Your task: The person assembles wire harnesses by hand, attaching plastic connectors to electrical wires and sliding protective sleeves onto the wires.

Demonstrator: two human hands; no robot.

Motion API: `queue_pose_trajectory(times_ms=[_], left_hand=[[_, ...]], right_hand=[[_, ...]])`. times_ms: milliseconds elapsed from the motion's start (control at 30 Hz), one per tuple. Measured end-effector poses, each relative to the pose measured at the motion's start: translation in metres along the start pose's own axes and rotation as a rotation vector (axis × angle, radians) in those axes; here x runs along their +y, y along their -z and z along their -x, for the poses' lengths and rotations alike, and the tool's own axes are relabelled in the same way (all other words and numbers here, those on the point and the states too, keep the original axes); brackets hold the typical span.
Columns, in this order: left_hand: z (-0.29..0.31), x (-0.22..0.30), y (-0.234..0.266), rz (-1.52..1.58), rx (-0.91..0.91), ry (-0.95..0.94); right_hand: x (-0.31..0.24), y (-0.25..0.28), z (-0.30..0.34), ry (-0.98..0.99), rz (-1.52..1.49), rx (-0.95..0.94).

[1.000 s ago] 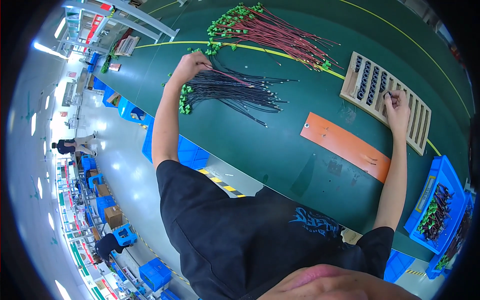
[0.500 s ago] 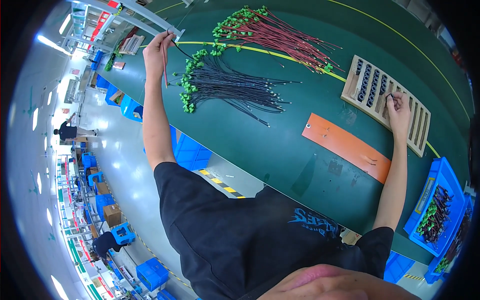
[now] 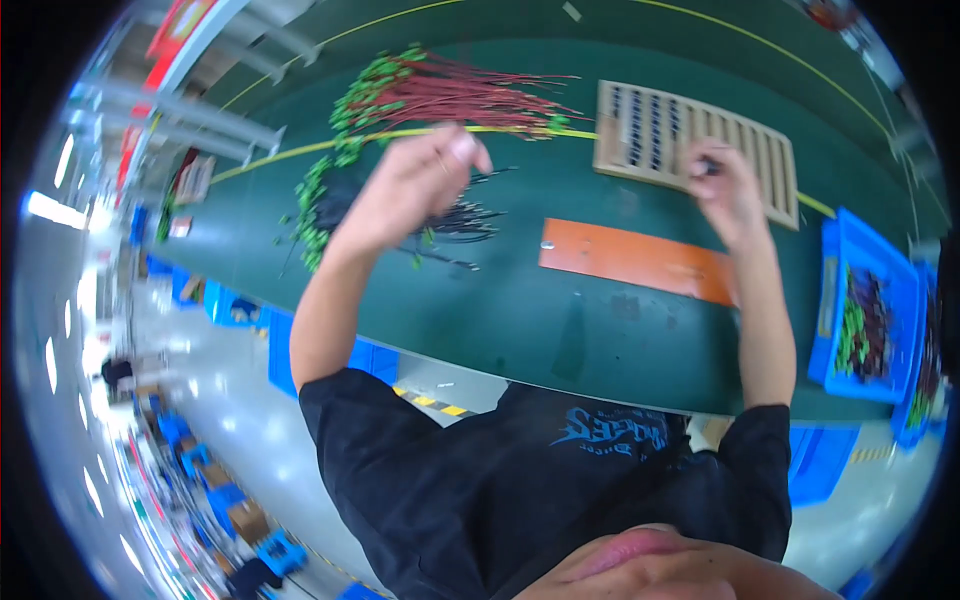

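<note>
My left hand [image 3: 425, 185] is raised over the near bundle of black cables [image 3: 460, 222], which have green connectors at their left ends. Its fingers are curled together and smeared by motion, and whatever they hold is hidden. Between the thumb and fingers of my right hand [image 3: 732, 200] is a small black ring [image 3: 711, 166]. That hand hovers at the near side of a slotted wooden rack [image 3: 775, 165], whose left slots carry rows of similar black rings. Behind the black cables lies a bundle of dark red cables [image 3: 470, 95], also with green connectors.
An orange strip [image 3: 630, 262] lies on the green table [image 3: 480, 330] in front of the rack. At the right end stands a blue bin [image 3: 825, 300] with cables and green connectors. A metal frame [image 3: 210, 125] rises at the far left, with the aisle beyond.
My left hand has come right and nearer from the far left, where it pinched cables. My right hand has drawn slightly back from the rack with the ring. The whole view has turned.
</note>
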State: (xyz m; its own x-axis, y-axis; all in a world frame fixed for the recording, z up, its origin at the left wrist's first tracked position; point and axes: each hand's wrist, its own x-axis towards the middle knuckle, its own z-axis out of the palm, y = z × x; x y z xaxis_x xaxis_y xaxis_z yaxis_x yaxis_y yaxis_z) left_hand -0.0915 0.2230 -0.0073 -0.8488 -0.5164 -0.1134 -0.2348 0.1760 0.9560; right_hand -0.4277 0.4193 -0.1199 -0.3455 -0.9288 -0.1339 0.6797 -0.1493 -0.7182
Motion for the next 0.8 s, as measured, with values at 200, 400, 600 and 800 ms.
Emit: queue_pose_trajectory(times_ms=[200,400,600,800], left_hand=[[-0.018,-0.029,-0.108,0.185,-0.539,0.237],[-0.021,-0.049,-0.143,0.147,-0.747,0.351],[-0.015,-0.046,-0.137,0.005,-0.76,0.396],[-0.014,-0.05,-0.128,-0.074,-0.881,0.388]], right_hand=[[0.052,-0.05,0.094,-0.133,0.219,-0.044],[0.06,-0.014,0.126,-0.061,0.207,0.088],[0.057,0.003,0.13,0.045,0.071,0.098],[0.063,0.003,0.13,0.122,0.289,0.157]])
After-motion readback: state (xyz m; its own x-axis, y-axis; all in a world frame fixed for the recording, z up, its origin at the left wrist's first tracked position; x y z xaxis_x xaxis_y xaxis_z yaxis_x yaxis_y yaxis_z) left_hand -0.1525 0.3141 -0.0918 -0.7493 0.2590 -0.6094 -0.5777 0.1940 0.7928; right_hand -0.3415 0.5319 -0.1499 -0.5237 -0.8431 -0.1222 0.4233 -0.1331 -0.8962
